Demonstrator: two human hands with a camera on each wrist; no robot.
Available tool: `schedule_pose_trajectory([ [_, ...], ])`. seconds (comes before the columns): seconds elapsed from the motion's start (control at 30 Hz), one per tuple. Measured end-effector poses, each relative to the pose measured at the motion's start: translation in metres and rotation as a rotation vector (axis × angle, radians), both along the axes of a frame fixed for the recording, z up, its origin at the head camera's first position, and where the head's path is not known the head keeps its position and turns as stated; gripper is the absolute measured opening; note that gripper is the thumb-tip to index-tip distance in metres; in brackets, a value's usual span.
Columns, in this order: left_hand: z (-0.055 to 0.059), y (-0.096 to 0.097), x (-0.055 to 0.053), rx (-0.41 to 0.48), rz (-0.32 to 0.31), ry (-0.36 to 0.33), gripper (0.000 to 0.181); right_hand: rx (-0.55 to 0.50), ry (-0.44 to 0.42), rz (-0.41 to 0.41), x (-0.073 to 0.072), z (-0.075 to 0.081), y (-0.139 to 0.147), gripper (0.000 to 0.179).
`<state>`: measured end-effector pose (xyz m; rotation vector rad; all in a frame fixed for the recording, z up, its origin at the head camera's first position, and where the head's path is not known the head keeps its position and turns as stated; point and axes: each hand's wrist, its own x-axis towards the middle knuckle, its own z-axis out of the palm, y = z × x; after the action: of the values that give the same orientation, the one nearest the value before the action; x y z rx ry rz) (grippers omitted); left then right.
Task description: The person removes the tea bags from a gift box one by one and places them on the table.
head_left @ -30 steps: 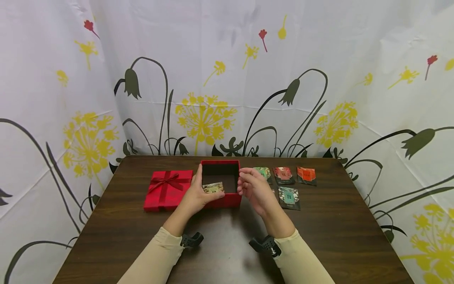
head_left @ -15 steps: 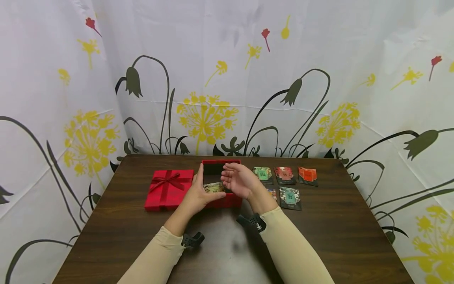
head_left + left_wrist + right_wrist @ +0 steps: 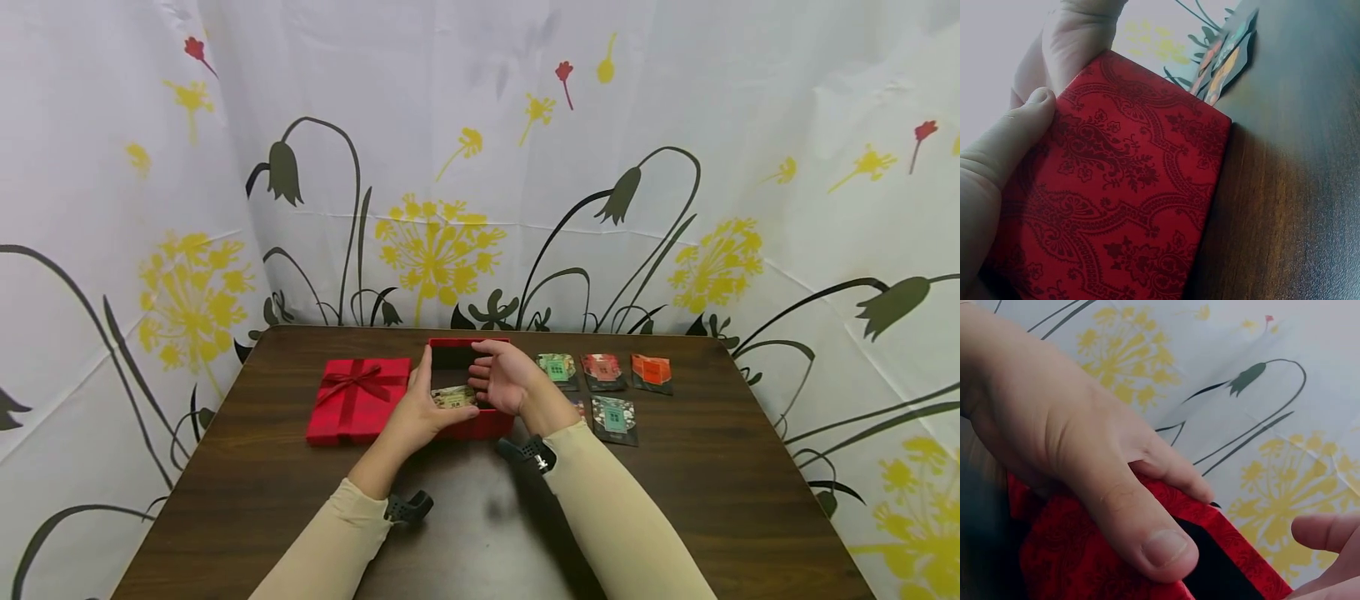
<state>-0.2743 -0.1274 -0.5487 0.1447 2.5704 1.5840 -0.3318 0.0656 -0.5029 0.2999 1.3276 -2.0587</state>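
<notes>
The red gift box (image 3: 480, 424) stands uncovered at the table's far middle, its dark inside showing. My left hand (image 3: 412, 414) grips its left front corner, thumb on the near rim, fingers along the left side. In the left wrist view, the left thumb (image 3: 1025, 128) rests at the edge of the red floral wall. A small patterned packet (image 3: 450, 398) lies inside at the near left. My right hand (image 3: 512, 379) reaches over the box's right side, fingers loosely extended toward the packet. No object shows in it. The right wrist view catches only part of the right hand (image 3: 1335, 565).
A red box lid (image 3: 330, 421) with a ribbon bow lies left of the box. To the right, several flat packets lie in two rows, including a green one (image 3: 558, 369), a red one (image 3: 603, 371) and an orange one (image 3: 652, 372). A floral curtain (image 3: 480, 167) hangs behind.
My right hand has moved left from beside the box's right rim to over its opening, and its fingers have loosened. The left hand stays at the box's left front corner.
</notes>
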Motion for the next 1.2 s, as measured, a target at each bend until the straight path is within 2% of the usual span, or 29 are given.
schedule_pose_trajectory([
  [0.17,-0.001,0.002,0.0,0.012,-0.003,-0.007,0.143,0.052,-0.019,-0.049,0.001,0.0,-0.003,0.102],
  [0.37,-0.001,0.002,-0.002,0.008,-0.008,-0.009,0.146,0.092,-0.034,-0.073,0.003,0.002,-0.007,0.095],
  [0.5,-0.001,0.002,-0.002,-0.001,-0.006,-0.015,0.146,0.131,-0.04,-0.059,0.004,0.002,-0.009,0.098],
  [0.73,-0.001,0.002,-0.001,0.0,-0.011,-0.025,0.144,0.189,-0.033,-0.01,0.003,-0.002,-0.012,0.088],
  [0.97,-0.001,0.0,-0.002,0.002,-0.01,-0.028,0.143,0.242,0.009,0.012,0.005,-0.003,-0.014,0.094],
  [1.1,-0.001,0.0,-0.002,0.003,-0.009,-0.033,0.14,0.255,0.025,0.019,0.006,-0.002,-0.015,0.085],
  [1.2,-0.001,0.0,-0.002,0.007,-0.006,-0.04,0.14,0.269,0.037,0.033,0.006,-0.001,-0.016,0.07],
])
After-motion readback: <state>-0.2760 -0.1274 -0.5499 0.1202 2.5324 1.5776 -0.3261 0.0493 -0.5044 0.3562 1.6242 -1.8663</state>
